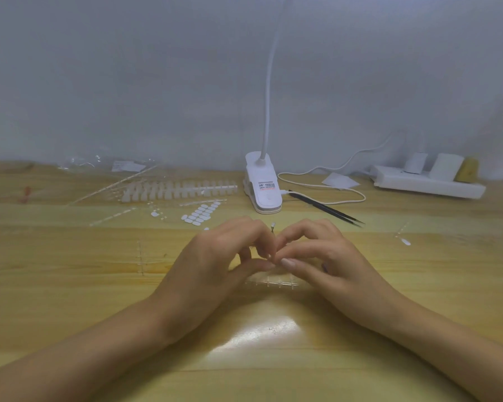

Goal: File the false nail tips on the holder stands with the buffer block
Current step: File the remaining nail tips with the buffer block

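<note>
My left hand (224, 256) and my right hand (317, 250) meet at the middle of the wooden table, fingers curled. Both pinch a thin clear holder stand (272, 229) between their fingertips; its small top end sticks up above the fingers. Whether a nail tip sits on it is too small to tell. A clear strip of holder stands (273, 282) lies on the table just under the hands. Rows of white false nail tips (172, 191) lie further back on the left. White and yellow blocks (447, 166), possibly buffers, stand at the back right.
A white clip lamp (263, 184) stands behind the hands, its cable running right to a power strip (427, 182). Black tweezers (327, 209) lie right of the lamp. A sheet of white adhesive tabs (201, 214) and loose clear strips (140, 256) lie left.
</note>
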The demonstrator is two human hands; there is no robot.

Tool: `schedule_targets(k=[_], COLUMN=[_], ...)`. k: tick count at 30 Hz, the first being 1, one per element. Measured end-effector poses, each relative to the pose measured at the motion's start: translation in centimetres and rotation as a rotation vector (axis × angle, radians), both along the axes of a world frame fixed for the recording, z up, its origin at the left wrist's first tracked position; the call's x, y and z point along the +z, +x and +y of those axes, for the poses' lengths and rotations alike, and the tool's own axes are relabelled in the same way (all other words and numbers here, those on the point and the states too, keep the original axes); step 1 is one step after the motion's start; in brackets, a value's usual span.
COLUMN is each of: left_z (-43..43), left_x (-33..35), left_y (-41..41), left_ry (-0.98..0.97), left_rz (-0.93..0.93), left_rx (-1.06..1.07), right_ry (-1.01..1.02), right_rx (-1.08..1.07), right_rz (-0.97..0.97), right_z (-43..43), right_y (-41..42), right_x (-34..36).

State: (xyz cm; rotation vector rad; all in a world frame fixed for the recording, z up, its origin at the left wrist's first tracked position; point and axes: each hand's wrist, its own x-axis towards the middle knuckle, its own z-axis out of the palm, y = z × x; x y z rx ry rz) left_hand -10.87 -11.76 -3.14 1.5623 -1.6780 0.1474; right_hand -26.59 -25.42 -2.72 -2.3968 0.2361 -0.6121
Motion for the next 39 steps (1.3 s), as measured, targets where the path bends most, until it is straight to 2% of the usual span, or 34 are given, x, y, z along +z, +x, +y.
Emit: schedule_targets(k=[3, 7, 10, 11, 13, 15, 16, 18, 20, 23, 26, 30, 34, 39], left_z=[0.0, 0.0, -0.1, -0.1, 0.0, 0.0, -0.1, -0.2, -0.2, -0.1, -0.2, -0.1, 0.0, -0.1], left_x=[0.5, 0.4, 0.4, 0.5, 0.6, 0.8, 0.9, 1.0, 1.0, 0.8, 0.7, 0.6, 0.7, 0.7], left_y=[0.7, 1.2, 1.2, 1.1, 0.8, 0.4, 0.3, -0.1, -0.4, -0.5, -0.6, -0.7, -0.9, -0.9], left_ry=[-0.046, -0.102, -0.095, -0.080, -0.043, 0.001, 0.021, 0.057, 0.094, 0.157, 0.176, 0.174, 0.119, 0.071], left_rz=[-0.055, -0.211, -0.184, -0.124, 0.084, 0.310, 0.403, 0.577, 0.750, 0.891, 0.908, 0.900, 0.825, 0.762], left_rx=[0.015, 0.071, 0.100, 0.087, 0.038, 0.021, 0.020, -0.025, -0.108, -0.142, -0.142, -0.149, -0.165, -0.135], right_ry=[0.229, 0.279, 0.346, 0.323, 0.115, -0.105, -0.131, -0.048, 0.039, 0.118, 0.388, 0.654, 0.824, 0.913], right_rx=[0.059, 0.102, 0.067, 0.026, -0.034, -0.039, -0.040, -0.030, -0.017, -0.023, 0.001, 0.100, 0.141, 0.194], right_rz=[0.031, 0.093, 0.078, 0.089, 0.126, 0.298, 0.423, 0.605, 0.646, 0.518, 0.289, 0.146, 0.069, 0.108], right_z=[0.0, 0.2, 0.1, -0.2, -1.7, -3.4, -4.1, -4.8, -4.8, -4.6, -3.3, -0.2, 0.2, -0.4], right_y=[-0.1, 0.0, -0.4, -0.5, -0.7, -1.2, -1.6, -2.2, -2.5, -2.0, -1.4, -0.6, -0.3, -0.4], right_x=[0.6, 1.5, 2.5, 3.0, 4.4, 5.8, 6.2, 6.0, 5.3, 4.8, 4.3, 2.1, 1.1, 0.9])
